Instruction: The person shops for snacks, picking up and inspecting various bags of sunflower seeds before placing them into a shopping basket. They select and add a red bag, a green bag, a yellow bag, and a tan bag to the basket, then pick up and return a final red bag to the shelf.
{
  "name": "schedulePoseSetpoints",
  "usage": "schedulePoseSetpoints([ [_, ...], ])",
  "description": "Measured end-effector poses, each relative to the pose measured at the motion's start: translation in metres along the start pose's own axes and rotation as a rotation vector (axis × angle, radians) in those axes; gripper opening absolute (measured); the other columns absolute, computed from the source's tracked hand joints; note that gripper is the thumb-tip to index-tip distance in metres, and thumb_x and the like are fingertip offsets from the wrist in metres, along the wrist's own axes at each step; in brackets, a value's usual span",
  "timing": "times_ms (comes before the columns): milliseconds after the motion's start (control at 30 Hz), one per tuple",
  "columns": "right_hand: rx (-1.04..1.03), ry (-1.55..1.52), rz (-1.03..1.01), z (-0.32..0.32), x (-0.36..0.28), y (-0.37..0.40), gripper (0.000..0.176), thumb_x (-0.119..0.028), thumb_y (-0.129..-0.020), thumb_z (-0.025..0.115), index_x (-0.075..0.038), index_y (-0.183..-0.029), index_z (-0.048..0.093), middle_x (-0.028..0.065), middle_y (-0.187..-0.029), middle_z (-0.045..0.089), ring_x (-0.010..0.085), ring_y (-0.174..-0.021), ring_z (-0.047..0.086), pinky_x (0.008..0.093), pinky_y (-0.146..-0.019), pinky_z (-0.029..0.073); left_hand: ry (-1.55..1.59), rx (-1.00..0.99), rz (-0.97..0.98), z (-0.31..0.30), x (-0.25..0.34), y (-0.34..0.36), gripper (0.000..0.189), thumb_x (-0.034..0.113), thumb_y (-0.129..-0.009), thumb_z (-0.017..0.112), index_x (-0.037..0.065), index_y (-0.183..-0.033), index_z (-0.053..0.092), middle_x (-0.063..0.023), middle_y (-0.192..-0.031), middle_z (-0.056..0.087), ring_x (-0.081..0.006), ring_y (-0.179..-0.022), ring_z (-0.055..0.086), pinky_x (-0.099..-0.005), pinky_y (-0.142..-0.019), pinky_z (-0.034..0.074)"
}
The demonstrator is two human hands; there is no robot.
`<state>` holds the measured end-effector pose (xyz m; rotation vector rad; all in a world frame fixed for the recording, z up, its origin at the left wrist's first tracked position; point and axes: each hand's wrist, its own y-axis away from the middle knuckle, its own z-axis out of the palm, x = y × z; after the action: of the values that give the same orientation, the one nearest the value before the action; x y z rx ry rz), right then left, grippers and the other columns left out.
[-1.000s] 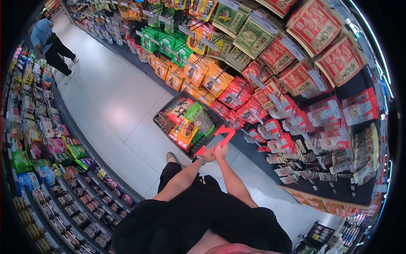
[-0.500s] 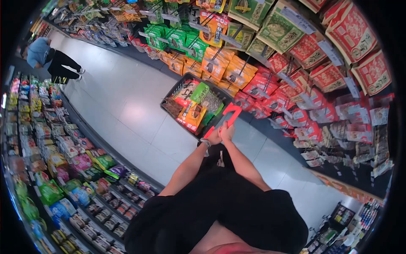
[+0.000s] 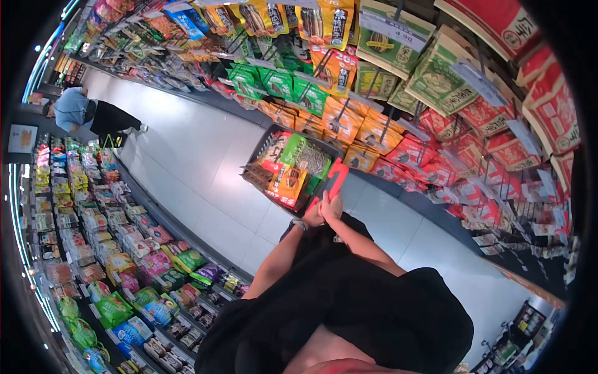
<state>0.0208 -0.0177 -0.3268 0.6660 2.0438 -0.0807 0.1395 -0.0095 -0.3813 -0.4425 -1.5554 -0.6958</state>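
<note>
A black basket (image 3: 264,138) carries packets crowded together: a green one (image 3: 308,156), an orange one (image 3: 288,185), a red-and-white one (image 3: 273,149) and a brown one (image 3: 256,173). Pale floor tiles (image 3: 215,215) show around it; whether it rests on them is unclear. The left shelf (image 3: 144,194) bears rows of bags (image 3: 113,310).

Red hndl (image 3: 339,172) smooth plas., pkts (image 3: 289,183) glossy, shirt (image 3: 349,293) matt cloth.

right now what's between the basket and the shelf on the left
In the head view, a stretch of bare tiled floor lies between the basket and the left shelf.
</note>
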Motion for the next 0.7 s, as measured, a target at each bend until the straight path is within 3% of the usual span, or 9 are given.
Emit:
schedulePoseSetpoints([
  [133,-0.078,0.025,0.021,0.013,-0.018,-0.02,0.05,-0.042,-0.099,0.063,-0.001,-0.127,0.057,0.0297,-0.099,0.074,0.0524,-0.094,0.071,0.062,-0.083,0.055,0.09,-0.014,-0.119,-0.029,0.012,-0.016,0.074,0.007,-0.09,0.076,0.007,-0.156,0.043,-0.0067,-0.151,0.055,-0.0194,-0.141,0.05,-0.039,-0.121,0.037],
  [300,-0.107,0.074,0.076,0.033,-0.057,-0.025,0.044,-0.041,-0.099,0.064,-0.003,-0.12,0.058,0.0276,-0.096,0.075,0.051,-0.09,0.072,0.0618,-0.08,0.056,0.036,-0.079,-0.072,-0.067,0.022,-0.012,0.076,0.009,-0.09,0.076,0.008,-0.158,0.04,-0.0044,-0.152,0.054,-0.0186,-0.143,0.048,-0.0383,-0.121,0.036],
  [400,-0.052,0.073,0.01,0.048,-0.067,-0.032,0.04,-0.039,-0.098,0.066,-0.006,-0.118,0.059,0.0263,-0.092,0.075,0.0503,-0.087,0.072,0.0603,-0.077,0.057,0.211,-0.158,-0.048,-0.089,0.024,-0.019,0.078,0.012,-0.09,0.076,0.008,-0.159,0.039,-0.0048,-0.153,0.053,-0.0186,-0.145,0.047,-0.0386,-0.123,0.035],
  [500,-0.031,0.085,-0.013,0.06,-0.088,-0.023,0.037,-0.039,-0.097,0.067,-0.007,-0.116,0.062,0.0256,-0.089,0.075,0.0495,-0.084,0.072,0.0582,-0.075,0.058,0.081,-0.24,-0.066,-0.118,0.032,-0.008,0.08,0.014,-0.09,0.076,0.007,-0.159,0.037,-0.0058,-0.155,0.052,-0.0189,-0.147,0.045,-0.0393,-0.124,0.032],
  [600,-0.011,0.066,-0.049,0.084,-0.101,-0.034,0.035,-0.04,-0.096,0.068,-0.006,-0.105,0.067,0.024,-0.086,0.074,0.0479,-0.082,0.072,0.0574,-0.073,0.057,0.301,-0.375,-0.046,-0.153,0.038,-0.017,0.079,0.018,-0.089,0.079,0.006,-0.157,0.04,-0.0072,-0.152,0.055,-0.0199,-0.144,0.048,-0.0403,-0.122,0.037],
  [700,0.018,0.016,-0.032,0.097,-0.135,-0.027,0.035,-0.04,-0.096,0.069,-0.006,-0.104,0.068,0.0228,-0.086,0.074,0.0477,-0.084,0.072,0.0573,-0.074,0.057,0.064,-0.516,-0.128,-0.194,0.062,-0.023,0.073,0.025,-0.088,0.083,0.005,-0.15,0.049,-0.0101,-0.144,0.062,-0.0206,-0.136,0.057,-0.0405,-0.116,0.044],
])
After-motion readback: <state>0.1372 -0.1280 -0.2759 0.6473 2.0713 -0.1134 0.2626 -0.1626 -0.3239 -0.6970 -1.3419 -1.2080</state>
